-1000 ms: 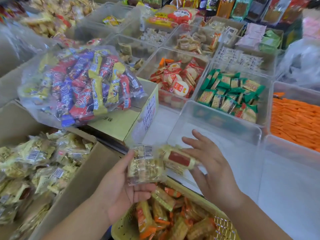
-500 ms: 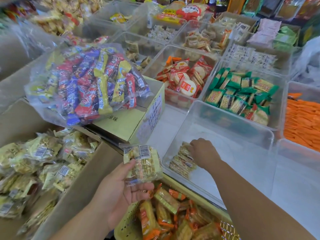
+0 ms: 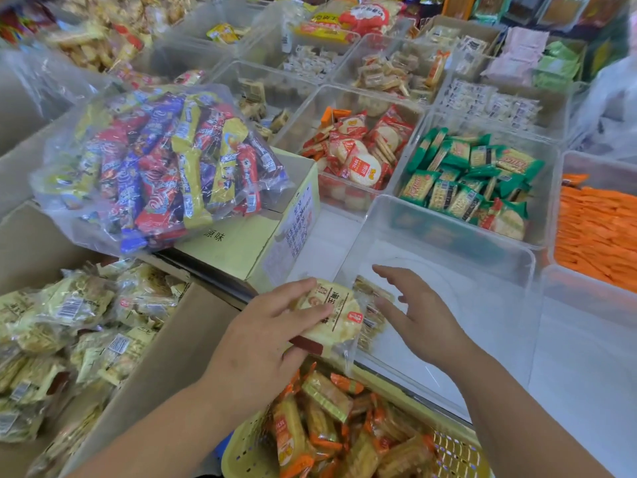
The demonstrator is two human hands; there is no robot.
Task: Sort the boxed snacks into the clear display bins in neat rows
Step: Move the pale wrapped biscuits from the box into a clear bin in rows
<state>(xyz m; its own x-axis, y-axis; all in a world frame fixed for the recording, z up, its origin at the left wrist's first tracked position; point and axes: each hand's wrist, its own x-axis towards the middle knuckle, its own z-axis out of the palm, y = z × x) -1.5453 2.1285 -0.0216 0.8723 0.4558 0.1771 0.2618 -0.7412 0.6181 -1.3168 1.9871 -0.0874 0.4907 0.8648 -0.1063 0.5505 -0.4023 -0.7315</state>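
Observation:
My left hand point(image 3: 272, 334) grips a pale yellow cracker packet point(image 3: 332, 313) with a dark red end, held at the near left corner of a clear display bin point(image 3: 448, 232). One similar packet point(image 3: 374, 307) lies inside that bin against its near left wall. My right hand point(image 3: 417, 315) hovers open inside the bin beside that packet, fingers spread toward the held one. A cardboard box point(image 3: 179, 343) at my left holds several more of these pale packets point(image 3: 69, 326).
A yellow basket point(image 3: 241, 457) of orange-wrapped snacks sits just below my hands. A large clear bag of colourful bars point(image 3: 165, 163) rests on a yellow-green carton point(image 3: 248, 246). Further bins hold red-white crackers point(image 3: 358, 153), green packets point(image 3: 472, 181) and orange packs point(image 3: 596, 229).
My right hand set one packet down in the clear bin and lifted off it. My left hand turned its packet over and carried it right, to the bin's corner.

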